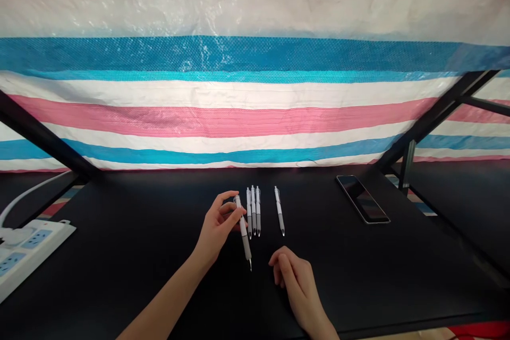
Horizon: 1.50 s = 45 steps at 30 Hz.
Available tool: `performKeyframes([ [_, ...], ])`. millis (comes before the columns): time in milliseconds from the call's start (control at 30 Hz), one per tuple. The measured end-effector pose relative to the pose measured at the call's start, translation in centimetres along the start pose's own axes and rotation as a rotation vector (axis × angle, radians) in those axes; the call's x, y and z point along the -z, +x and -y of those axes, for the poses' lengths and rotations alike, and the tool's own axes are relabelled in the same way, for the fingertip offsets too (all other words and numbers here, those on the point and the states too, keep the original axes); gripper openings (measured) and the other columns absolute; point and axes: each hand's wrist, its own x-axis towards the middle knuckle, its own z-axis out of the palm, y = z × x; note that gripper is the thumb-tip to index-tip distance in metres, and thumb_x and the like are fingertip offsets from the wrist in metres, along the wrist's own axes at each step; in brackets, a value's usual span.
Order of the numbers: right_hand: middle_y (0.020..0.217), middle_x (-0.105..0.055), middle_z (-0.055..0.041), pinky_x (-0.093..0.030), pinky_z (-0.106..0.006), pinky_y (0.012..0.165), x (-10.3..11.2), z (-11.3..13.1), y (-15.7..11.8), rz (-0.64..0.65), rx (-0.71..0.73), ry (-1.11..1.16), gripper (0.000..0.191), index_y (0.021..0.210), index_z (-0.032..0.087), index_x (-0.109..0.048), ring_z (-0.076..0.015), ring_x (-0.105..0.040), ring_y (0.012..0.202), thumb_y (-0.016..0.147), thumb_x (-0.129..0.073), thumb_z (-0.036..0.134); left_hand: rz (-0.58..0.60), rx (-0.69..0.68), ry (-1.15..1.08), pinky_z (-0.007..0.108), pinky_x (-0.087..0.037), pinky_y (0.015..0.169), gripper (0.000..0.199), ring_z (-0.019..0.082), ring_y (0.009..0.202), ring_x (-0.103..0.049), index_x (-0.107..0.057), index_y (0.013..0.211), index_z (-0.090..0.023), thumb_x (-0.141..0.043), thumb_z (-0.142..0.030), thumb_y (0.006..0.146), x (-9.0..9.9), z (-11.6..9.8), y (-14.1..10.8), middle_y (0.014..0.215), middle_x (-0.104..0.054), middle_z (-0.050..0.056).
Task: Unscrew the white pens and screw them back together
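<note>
Between both side edges of the black table (131,255), a slim white-grey pen (244,232) was pinched by the left hand (215,226), the right hand (297,279) being loosely curled; steady pressure seemed advisable.

You see bright light on the striped sheet (255,10), with shiny white spots near the top. The black table (159,297) looks dark, so shadows hardly show. Your left hand (217,221) looks fairly clear. The power strip (51,237) looks stretched at the edge.
</note>
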Motion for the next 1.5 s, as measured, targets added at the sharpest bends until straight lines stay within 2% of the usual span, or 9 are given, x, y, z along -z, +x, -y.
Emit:
performKeyframes([
  [200,0.055,-0.047,0.0025,-0.031,-0.022,0.051,0.0,0.0,0.0,0.009,-0.011,-0.025,0.04,0.078,0.017,-0.057,-0.0106,-0.044,0.051,0.094,-0.032,0.044,-0.005,0.021,0.01,0.029,-0.051,0.06,0.04,0.015,0.064,-0.059,-0.05,0.112,-0.023,-0.064,-0.034,0.077,-0.2,0.3,-0.1,0.077,-0.059,-0.001],
  [367,0.056,-0.047,0.0028,-0.031,-0.022,0.052,0.0,0.0,0.1,0.008,-0.012,-0.035,0.038,0.077,0.018,-0.056,-0.0105,-0.045,0.052,0.094,-0.032,0.043,0.007,0.018,-0.032,0.029,-0.051,0.062,0.047,0.014,0.063,-0.058,-0.045,0.121,-0.025,-0.062,-0.033,0.078,-0.2,0.5,-0.1,0.08,-0.058,-0.001],
  [533,0.055,-0.046,0.0034,-0.03,-0.022,0.051,-0.1,0.0,0.0,0.014,-0.01,-0.047,0.037,0.077,0.018,-0.056,-0.01,-0.044,0.051,0.094,-0.033,0.042,0.015,0.016,-0.019,0.029,-0.051,0.062,0.037,0.014,0.064,-0.058,-0.05,0.112,-0.024,-0.063,-0.032,0.078,-0.1,0.7,0.0,0.079,-0.058,-0.001],
  [733,0.055,-0.046,0.003,-0.031,-0.023,0.052,0.0,0.1,0.1,0.015,-0.011,-0.059,0.037,0.076,0.018,-0.056,-0.0104,-0.045,0.051,0.094,-0.034,0.042,0.023,0.034,-0.019,0.029,-0.051,0.062,0.038,0.014,0.063,-0.058,-0.049,0.113,-0.024,-0.063,-0.033,0.078,-0.2,0.8,0.0,0.08,-0.058,-0.001],
  [867,0.055,-0.046,0.0029,-0.031,-0.023,0.052,0.0,0.3,0.1,0.018,-0.013,-0.073,0.037,0.075,0.018,-0.055,-0.0106,-0.044,0.051,0.093,-0.034,0.042,-0.014,0.012,-0.015,0.03,-0.051,0.065,0.038,0.015,0.067,-0.059,-0.05,0.111,-0.024,-0.063,-0.033,0.078,-0.1,0.7,0.2,0.08,-0.059,-0.001],
  [1100,0.055,-0.047,0.0028,-0.032,-0.022,0.052,0.0,0.2,0.1,0.026,-0.002,-0.082,0.036,0.076,0.018,-0.055,-0.0104,-0.045,0.051,0.094,-0.034,0.041,-0.171,-0.026,0.122,0.026,-0.052,0.062,0.056,0.012,0.068,-0.058,-0.049,0.127,-0.025,-0.065,-0.036,0.074,0.8,1.8,1.8,0.09,-0.055,0.0],
  [1300,0.055,-0.047,0.0023,-0.033,-0.023,0.05,-0.1,0.2,0.1,0.001,0.004,-0.165,0.036,0.074,0.018,-0.055,-0.0109,-0.045,0.05,0.094,-0.033,0.04,-0.174,-0.046,0.168,0.034,-0.053,0.079,0.06,0.018,0.087,-0.063,-0.042,0.133,-0.026,-0.063,-0.036,0.077,1.6,3.1,2.4,0.106,-0.057,0.005],
  [1400,0.066,-0.055,-0.0021,-0.04,-0.025,0.056,-0.1,0.0,0.3,-0.115,0.116,-0.336,0.03,0.077,0.02,-0.055,-0.0143,-0.053,0.061,0.094,-0.034,0.033,-0.169,-0.015,0.183,0.037,-0.05,0.086,0.056,0.022,0.096,-0.062,-0.048,0.129,-0.025,-0.064,-0.036,0.076,1.7,2.9,2.0,0.112,-0.059,0.008],
  [1500,0.102,-0.059,-0.0097,-0.046,-0.035,0.079,-0.4,-0.6,0.6,-0.281,0.263,-0.597,0.021,0.095,0.022,-0.058,-0.0235,-0.054,0.1,0.091,-0.038,0.028,-0.167,0.044,0.154,0.039,-0.049,0.088,0.052,0.025,0.098,-0.062,-0.053,0.123,-0.024,-0.065,-0.035,0.075,1.6,2.3,1.5,0.114,-0.06,0.009],
])
